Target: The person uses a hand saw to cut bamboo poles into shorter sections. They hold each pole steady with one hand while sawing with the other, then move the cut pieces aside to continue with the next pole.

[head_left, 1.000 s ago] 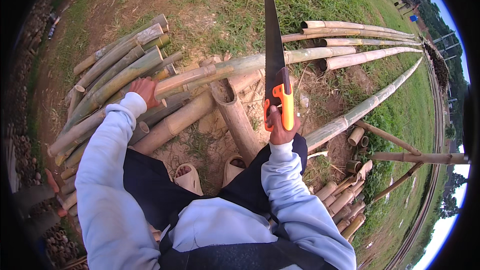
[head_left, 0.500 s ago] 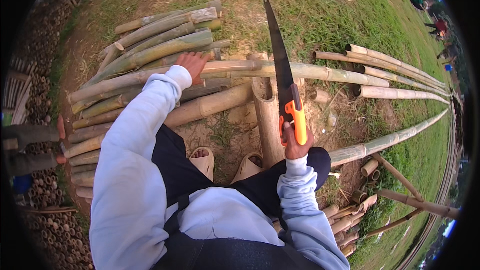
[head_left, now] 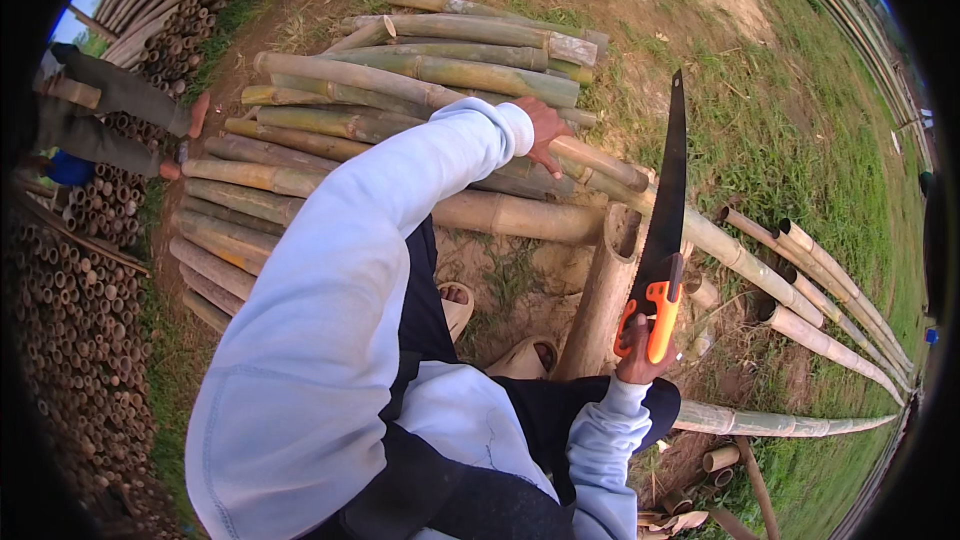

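Observation:
My right hand [head_left: 641, 358] is closed around the orange and black handle of a handsaw [head_left: 664, 210]. Its long dark blade points up and away from me, toothed edge to the left. My left hand [head_left: 546, 134] grips a bamboo pole [head_left: 608, 163] from above, its arm stretched across my body. That pole lies along the top of a stack of cut bamboo [head_left: 470, 70]. Below and right of the hand, a thick upright-leaning bamboo post [head_left: 600, 290] with a notched hollow top stands between my feet and the saw. Another long pole [head_left: 735, 258] runs behind the blade.
Several long bamboo poles [head_left: 840, 285] fan out on the grass at right. Cut bamboo ends are piled high at left [head_left: 80, 340], near another person's legs [head_left: 125, 100]. One more pole [head_left: 760, 422] lies beside my right knee, with short offcuts [head_left: 720, 458] below it.
My view has turned left, so the stack and both hands appear farther right. My left hand still holds the bamboo, and the pole beneath it now shows a separate end near the saw.

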Demonstrator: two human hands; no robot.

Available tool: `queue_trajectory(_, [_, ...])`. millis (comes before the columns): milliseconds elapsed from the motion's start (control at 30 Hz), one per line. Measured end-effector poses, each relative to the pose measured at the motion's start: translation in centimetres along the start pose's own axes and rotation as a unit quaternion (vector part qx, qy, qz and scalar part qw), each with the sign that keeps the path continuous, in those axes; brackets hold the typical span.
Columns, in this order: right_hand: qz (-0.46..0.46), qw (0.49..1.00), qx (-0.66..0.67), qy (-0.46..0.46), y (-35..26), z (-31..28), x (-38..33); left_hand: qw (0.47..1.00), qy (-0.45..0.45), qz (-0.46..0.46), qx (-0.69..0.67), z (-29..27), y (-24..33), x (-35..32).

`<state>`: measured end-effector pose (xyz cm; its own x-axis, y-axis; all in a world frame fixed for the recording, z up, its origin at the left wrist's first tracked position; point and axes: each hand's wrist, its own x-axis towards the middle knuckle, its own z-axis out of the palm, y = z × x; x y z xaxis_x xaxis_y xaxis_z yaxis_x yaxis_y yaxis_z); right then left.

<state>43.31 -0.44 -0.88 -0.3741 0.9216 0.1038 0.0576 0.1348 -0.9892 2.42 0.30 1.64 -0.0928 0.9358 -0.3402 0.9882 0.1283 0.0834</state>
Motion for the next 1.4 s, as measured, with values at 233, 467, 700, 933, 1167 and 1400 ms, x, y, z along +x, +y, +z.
queue_trajectory(233, [0.058, 0.998, 0.012, -0.007, -0.7, -0.2, 0.2, 0.996, -0.016, -0.05, 0.07, -0.8, 0.8, -0.7])
queue_trajectory(467, [0.094, 0.995, 0.014, 0.014, -0.5, 0.8, 0.6, 0.997, 0.003, -0.042, 0.066, -0.4, 0.7, 1.2])
queue_trajectory(700, [0.111, 0.994, 0.021, -0.008, -0.5, 2.2, 1.0, 0.997, -0.01, -0.052, 0.048, -1.0, 1.0, 0.9])
queue_trajectory(933, [0.116, 0.992, -0.008, -0.039, -3.2, 1.2, -4.1, 0.996, -0.013, -0.063, 0.059, -0.7, 0.8, 0.3])
queue_trajectory(1167, [0.092, 0.995, -0.005, -0.03, -0.8, 2.3, 5.0, 0.997, -0.009, -0.068, 0.043, -1.5, 2.3, 1.1])
queue_trajectory(1400, [0.157, 0.986, -0.007, -0.046, -3.2, -0.3, -3.6, 0.995, -0.014, -0.079, 0.066, -0.5, 0.8, 0.7])
